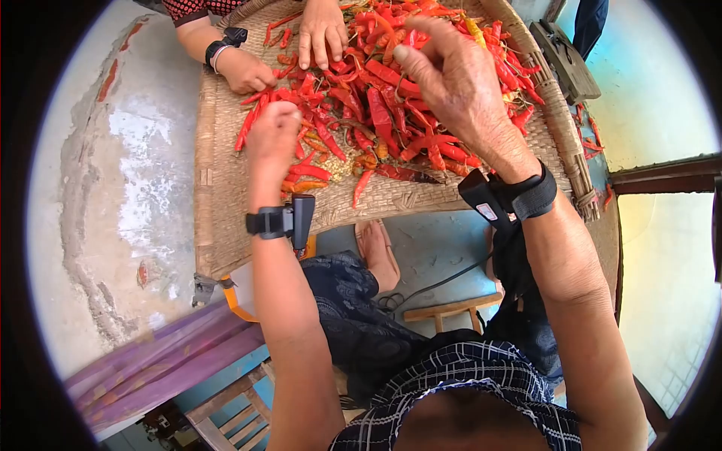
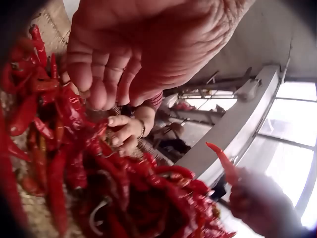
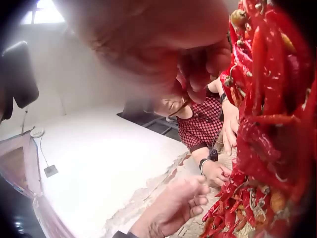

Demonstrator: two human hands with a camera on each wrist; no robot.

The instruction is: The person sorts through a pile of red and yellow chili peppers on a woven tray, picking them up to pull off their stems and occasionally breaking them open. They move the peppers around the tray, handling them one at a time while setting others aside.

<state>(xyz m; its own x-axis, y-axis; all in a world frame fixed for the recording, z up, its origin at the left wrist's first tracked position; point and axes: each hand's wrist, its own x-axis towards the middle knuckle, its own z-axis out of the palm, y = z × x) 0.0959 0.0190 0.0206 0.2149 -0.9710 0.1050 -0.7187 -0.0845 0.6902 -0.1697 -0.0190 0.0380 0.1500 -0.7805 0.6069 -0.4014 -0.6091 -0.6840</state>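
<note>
A heap of red chili peppers [image 1: 383, 113] covers much of a woven tray [image 1: 226, 203]. Above its right part, my right hand [image 1: 470, 90] pinches a single chili pepper [image 2: 223, 161] between thumb and fingers, raised off the heap, as the left wrist view shows. My left hand [image 1: 273, 143] hovers by the heap's left edge. Its fingers [image 2: 99, 91] hang loosely bent over the peppers with nothing seen in them. Across the tray another person's two hands work close to the peppers: one hand [image 1: 323, 34] lies on the heap, the other [image 1: 247, 71] reaches into its left edge.
A worn wall [image 1: 135, 165] runs along the left, with a purple cloth [image 1: 165, 353] below it. Under the tray's near edge are a foot [image 1: 376, 255] and a wooden stool [image 1: 451, 308]. Several stray peppers [image 1: 593, 139] lie beyond the tray's right rim.
</note>
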